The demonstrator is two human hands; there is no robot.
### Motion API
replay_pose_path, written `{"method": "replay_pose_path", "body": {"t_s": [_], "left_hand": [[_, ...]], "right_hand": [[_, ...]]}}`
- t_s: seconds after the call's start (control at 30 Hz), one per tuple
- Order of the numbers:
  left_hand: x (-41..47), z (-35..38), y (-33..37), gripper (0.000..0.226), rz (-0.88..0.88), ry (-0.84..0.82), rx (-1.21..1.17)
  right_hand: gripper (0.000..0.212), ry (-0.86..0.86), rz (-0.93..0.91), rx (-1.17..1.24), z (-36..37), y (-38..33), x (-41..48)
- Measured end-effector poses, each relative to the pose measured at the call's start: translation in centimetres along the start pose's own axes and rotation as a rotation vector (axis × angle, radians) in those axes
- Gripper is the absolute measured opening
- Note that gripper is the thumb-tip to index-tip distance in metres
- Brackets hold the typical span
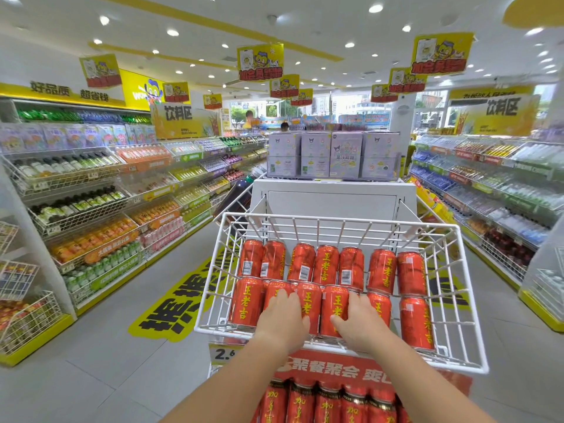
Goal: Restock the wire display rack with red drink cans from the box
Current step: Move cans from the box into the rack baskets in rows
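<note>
A white wire display basket [467, 300] sits in front of me, tilted toward me. Two rows of red drink cans [381, 271] with yellow characters lie in it. My left hand [282, 320] lies on top of a front-row can, fingers spread over it. My right hand [361, 323] rests on the neighbouring front-row cans, thumb alongside one can [334, 306]. Whether either hand grips a can, I cannot tell. No box is in view.
A lower tier holds more red cans [329, 404] under a red banner [351, 372]. Purple cartons [332, 154] stand on top of the white rack. Drink shelves [91, 215] line the left aisle and shelves [494, 190] line the right. Grey floor with a yellow sticker [171, 312] lies left.
</note>
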State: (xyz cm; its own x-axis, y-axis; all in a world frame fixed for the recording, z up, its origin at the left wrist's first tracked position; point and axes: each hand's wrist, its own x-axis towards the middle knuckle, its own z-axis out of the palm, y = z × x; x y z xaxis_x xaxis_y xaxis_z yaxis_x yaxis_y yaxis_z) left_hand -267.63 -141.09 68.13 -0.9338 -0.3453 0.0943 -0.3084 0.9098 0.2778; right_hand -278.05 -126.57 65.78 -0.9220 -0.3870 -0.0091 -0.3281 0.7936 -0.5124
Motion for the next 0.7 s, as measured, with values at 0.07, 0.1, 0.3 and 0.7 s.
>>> {"method": "replay_pose_path", "body": {"t_s": [0.07, 0.1, 0.3, 0.7], "left_hand": [[-0.8, -0.3, -0.8, 0.053, 0.071, 0.021, 0.128], [-1.1, -0.5, -1.3, 0.057, 0.096, 0.034, 0.174], [-3.3, -0.9, -5.3, 0.078, 0.186, 0.049, 0.288], [-11.1, 1.3, -15.3, 0.096, 0.464, 0.033, 0.309]], "right_hand": [[0.077, 0.04, -0.04, -0.11, -0.2, -0.3, -1.1], [0.078, 0.052, -0.053, -0.158, -0.2, -0.5, -1.7], [0.084, 0.114, -0.105, -0.346, 0.3, -2.1, -5.7], [0.093, 0.188, -0.077, -0.538, 9.3, -7.0, -16.9]]}}
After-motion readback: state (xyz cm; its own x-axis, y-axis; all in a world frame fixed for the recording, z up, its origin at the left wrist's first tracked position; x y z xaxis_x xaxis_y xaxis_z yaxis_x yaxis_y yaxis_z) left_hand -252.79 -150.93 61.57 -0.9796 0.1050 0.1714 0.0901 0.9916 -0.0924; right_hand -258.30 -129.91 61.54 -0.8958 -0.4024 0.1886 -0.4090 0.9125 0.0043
